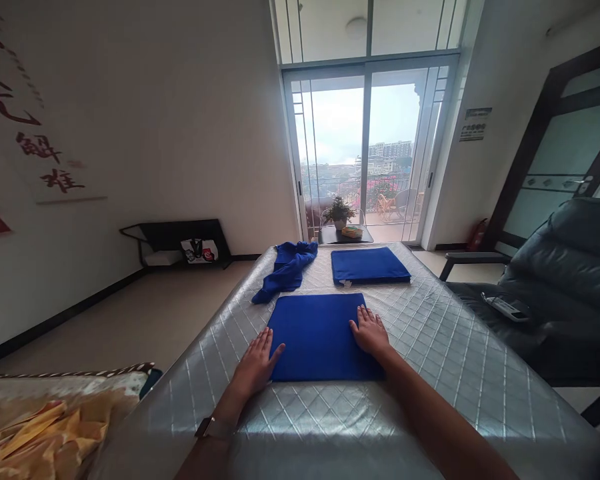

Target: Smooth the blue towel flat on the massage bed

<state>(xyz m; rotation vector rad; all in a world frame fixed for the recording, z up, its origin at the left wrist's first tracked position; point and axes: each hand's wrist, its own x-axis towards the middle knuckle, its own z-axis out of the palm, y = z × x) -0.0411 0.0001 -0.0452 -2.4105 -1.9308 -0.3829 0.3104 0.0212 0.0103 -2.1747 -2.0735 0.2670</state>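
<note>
A folded blue towel (317,337) lies flat on the silver quilted table (445,347) right in front of me. My left hand (256,363) rests flat at the towel's left edge, fingers stretched out and its thumb on the cloth. My right hand (370,330) lies flat on the towel's right side, fingers spread. Beyond it sits a second folded blue towel (369,265). A crumpled blue towel (286,269) lies at the far left of the table. Neither hand grips anything.
A black leather armchair (565,280) with a remote control (507,307) on it stands close to the table's right. A yellow and patterned cloth heap (55,413) is at lower left. A small table with a potted plant (339,213) stands before the glass balcony doors.
</note>
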